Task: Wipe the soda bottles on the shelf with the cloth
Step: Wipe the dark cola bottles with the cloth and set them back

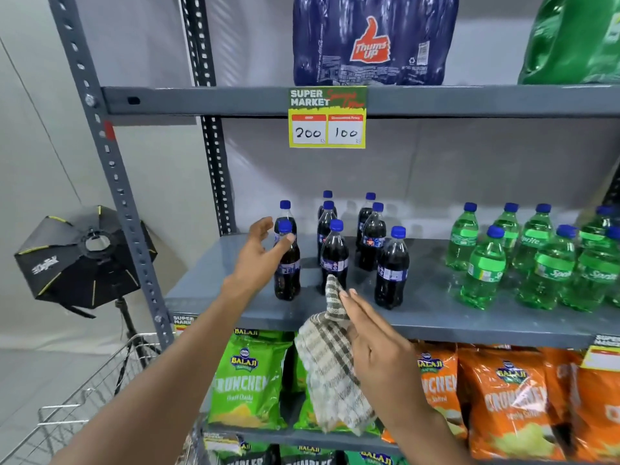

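Note:
Several dark cola bottles with blue caps stand on the grey middle shelf [436, 317]. The front-left cola bottle [288, 273] is right beside my left hand [260, 253]; the fingers are spread around its neck, thumb near the cap, and I cannot tell whether they touch it. My right hand [375, 350] is below the shelf edge and holds a checked beige cloth [330, 367] that hangs down, one corner sticking up in front of another cola bottle [334, 256]. Green Sprite bottles [483, 273] stand to the right on the same shelf.
Above hang a price sign [327, 117], a blue Thums Up pack [372, 38] and a green pack [577, 41]. Green chip bags [248, 380] and orange chip bags [513, 397] fill the shelf below. A wire trolley [84, 397] and a studio softbox [80, 260] stand at left.

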`<state>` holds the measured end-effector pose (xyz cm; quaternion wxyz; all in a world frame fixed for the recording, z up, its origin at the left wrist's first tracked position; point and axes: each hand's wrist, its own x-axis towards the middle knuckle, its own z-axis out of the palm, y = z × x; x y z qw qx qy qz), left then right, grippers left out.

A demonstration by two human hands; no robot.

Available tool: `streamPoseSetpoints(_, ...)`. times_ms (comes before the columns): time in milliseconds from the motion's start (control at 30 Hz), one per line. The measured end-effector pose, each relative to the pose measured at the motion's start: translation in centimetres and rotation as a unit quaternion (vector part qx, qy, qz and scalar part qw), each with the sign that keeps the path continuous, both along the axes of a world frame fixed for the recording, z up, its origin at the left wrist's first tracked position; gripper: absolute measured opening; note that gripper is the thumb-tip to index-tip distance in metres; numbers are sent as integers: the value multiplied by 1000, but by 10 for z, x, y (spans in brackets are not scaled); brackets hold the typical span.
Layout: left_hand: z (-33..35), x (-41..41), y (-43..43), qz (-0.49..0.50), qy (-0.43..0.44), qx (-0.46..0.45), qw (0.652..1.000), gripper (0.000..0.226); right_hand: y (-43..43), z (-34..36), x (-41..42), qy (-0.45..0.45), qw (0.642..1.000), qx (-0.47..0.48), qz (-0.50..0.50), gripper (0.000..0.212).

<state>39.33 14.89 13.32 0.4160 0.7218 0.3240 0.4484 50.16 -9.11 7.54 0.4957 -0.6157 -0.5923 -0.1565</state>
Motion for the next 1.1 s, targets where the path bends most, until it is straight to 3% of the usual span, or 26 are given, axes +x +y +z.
streamPoseSetpoints(133,-5,10,22,-63,68,-29,995,56,21,2,-12,4,1000,0,2,66)
streamPoseSetpoints(233,-5,13,26,-86,54,-31,994,42,37,5,-19,0,1000,9,-9,67)
streamPoseSetpoints(467,12,-5,25,-185,-54,-19,981,35,71,24,-32,2,998,55,-9,65)
streamPoseSetpoints(633,29,-18,8,-332,-149,-94,927,48,97,57,-43,27,996,84,16,56)
streamPoseSetpoints(733,38,-22,-4,-334,-185,-122,916,44,99,67,-51,60,993,86,53,53)
streamPoseSetpoints(900,46,-27,-12,-334,-245,-128,901,29,97,72,-58,23,994,86,68,55)
streamPoseSetpoints(1033,51,-32,-16,-310,-249,-138,907,39,96,71,-60,45,991,99,79,57)
streamPoseSetpoints(1100,52,-32,-21,-295,-246,-130,914,33,95,67,-59,55,989,109,84,56)
